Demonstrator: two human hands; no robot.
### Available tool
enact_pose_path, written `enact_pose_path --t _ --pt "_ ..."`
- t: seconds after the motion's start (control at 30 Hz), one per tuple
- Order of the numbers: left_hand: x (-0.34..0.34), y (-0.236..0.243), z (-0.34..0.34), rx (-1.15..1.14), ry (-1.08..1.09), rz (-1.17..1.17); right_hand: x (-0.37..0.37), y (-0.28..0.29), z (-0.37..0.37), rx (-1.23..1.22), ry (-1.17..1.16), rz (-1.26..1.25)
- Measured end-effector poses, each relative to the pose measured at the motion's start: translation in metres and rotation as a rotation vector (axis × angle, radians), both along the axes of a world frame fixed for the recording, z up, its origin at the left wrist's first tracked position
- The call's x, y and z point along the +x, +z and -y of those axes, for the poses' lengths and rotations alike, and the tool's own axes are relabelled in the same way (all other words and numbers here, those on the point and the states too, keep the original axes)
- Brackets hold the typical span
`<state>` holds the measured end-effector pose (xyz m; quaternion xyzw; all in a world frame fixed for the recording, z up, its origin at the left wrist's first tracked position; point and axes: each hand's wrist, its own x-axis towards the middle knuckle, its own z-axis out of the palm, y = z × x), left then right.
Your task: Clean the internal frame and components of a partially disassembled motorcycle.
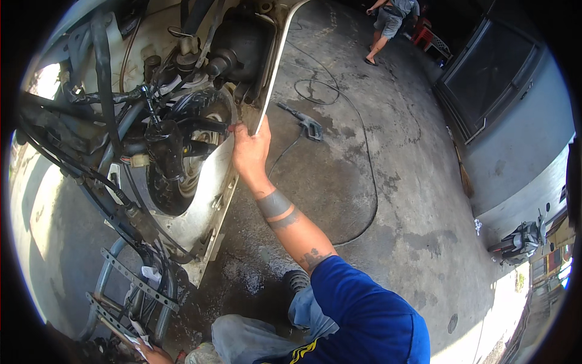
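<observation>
Head view showed the right hand [250, 150] with its fingers clenched on the edge of the white panel [213, 177], which stood beside the wheel [190, 177]. Low by the metal frame [138, 280], the left hand [159, 355] met a white scrap [142, 341]; whether those fingers grasped it, I could not tell.

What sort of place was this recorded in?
Probably a small scooter repair or washing workshop: a scooter-like vehicle has its frame and wiring exposed, and a spray gun with a hose lies on the stained concrete floor.
</observation>
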<state>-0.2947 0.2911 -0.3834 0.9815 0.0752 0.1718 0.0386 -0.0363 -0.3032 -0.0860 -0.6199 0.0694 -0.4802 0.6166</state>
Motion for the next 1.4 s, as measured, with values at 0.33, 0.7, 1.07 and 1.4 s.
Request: enact_pose_path --t 0.33,0.7,1.07,1.4 --pt "-0.025 0.108 0.035 -0.383 0.173 0.059 0.013 -0.012 -0.010 -0.093 0.035 0.074" --pt "-0.010 0.039 0.040 -0.236 0.306 -0.127 0.004 -0.001 -0.006 0.003 0.058 -0.215" --pt "0.039 0.054 -0.002 -0.399 0.282 0.127 0.006 -0.002 0.003 0.000 0.055 -0.213" --pt "0.020 0.068 0.024 -0.201 0.143 -0.084 0.008 -0.002 0.010 0.039 0.113 -0.156"
